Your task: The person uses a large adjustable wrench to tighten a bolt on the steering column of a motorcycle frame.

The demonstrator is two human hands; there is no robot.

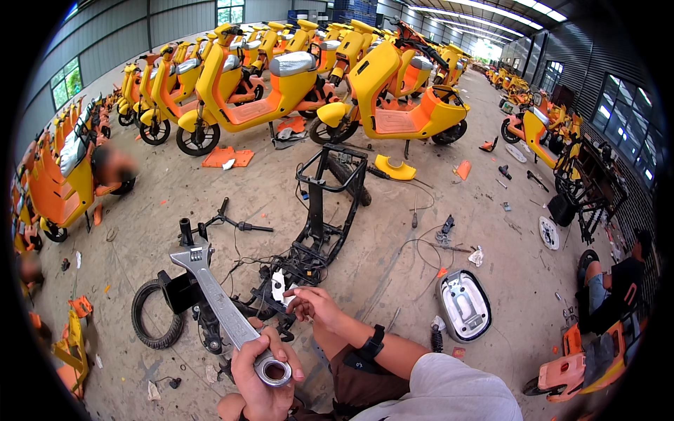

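Observation:
My left hand [263, 372] grips the ring end of a large silver adjustable wrench [228, 302]; its jaw end lies beside or over an upright black tube [185, 230], contact unclear. My right hand [312, 305] is half open, fingers apart and slightly bent, near a white piece [279, 284] on a stripped black scooter frame [316, 231]; I cannot tell whether it touches it. A black wheel [140, 330] is at the frame's front, and cables run along the frame.
Rows of yellow-orange scooters [295, 91] fill the back and left. A person [611, 288] sits at right among more scooters. An upturned seat [465, 303], a screwdriver [415, 214], yellow panel [394, 168], orange panels [217, 158] and loose parts lie on the concrete floor [428, 245].

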